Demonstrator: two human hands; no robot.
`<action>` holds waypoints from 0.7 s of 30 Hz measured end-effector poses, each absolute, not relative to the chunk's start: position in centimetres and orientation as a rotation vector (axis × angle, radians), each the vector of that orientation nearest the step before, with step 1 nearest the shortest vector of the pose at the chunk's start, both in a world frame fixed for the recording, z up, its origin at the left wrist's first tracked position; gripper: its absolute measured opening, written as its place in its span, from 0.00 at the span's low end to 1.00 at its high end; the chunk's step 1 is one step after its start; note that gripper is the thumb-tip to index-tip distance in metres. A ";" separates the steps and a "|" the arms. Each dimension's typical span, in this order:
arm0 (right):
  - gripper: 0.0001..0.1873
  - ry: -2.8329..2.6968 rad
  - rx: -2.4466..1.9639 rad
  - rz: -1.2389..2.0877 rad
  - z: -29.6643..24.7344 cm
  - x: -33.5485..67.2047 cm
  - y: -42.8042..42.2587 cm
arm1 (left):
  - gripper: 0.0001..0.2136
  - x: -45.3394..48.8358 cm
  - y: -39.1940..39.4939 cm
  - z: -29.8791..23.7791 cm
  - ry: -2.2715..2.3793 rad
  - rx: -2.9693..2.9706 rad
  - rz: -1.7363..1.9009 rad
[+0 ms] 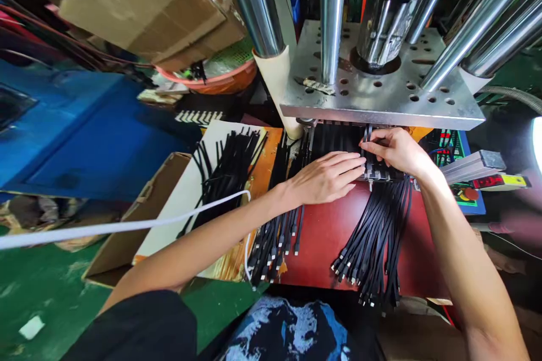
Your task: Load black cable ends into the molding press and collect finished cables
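Observation:
My right hand (pixel 397 149) reaches under the press plate, its thumb and fingertips pinching black cable ends at a metal fixture (pixel 376 174). My left hand (pixel 330 177) lies palm down beside the fixture with fingers stretched out, their tips close to my right fingers. From the fixture's front edge a fan of black USB cables (pixel 376 240) hangs over the red table (pixel 317 242), metal plugs toward me. Left of it, under my left forearm, lies another group of black cables (pixel 271 248). How many strands my right fingers hold is hidden.
The steel press plate (pixel 381 101) with chrome columns (pixel 334 17) stands over both hands. A black cable pile (pixel 228 163) lies on a white board (pixel 169 220) at left. A white cord (pixel 127 225) crosses my left arm. A control panel (pixel 470 200) stands at right.

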State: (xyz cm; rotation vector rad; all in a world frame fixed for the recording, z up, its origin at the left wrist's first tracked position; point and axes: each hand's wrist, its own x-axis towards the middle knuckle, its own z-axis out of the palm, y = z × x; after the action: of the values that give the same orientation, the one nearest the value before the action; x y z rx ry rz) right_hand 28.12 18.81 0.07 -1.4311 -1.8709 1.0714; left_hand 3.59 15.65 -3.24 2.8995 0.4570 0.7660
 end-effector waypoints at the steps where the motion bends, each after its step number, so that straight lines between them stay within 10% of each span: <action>1: 0.27 -1.860 -1.432 1.049 -0.1 28.2 18.8 | 0.17 3.9 15.5 -3.3 0.495 2.911 0.770; 21: 0.18 -1.803 -1.348 0.882 -1.4 28.5 18.0 | 0.23 6.9 12.4 -3.5 0.919 2.996 0.725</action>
State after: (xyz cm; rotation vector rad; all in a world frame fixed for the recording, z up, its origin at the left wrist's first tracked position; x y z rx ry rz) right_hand 28.48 18.04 -1.35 -1.3483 -1.8030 0.8819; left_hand 6.89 12.45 -3.50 2.9961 0.9194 0.7250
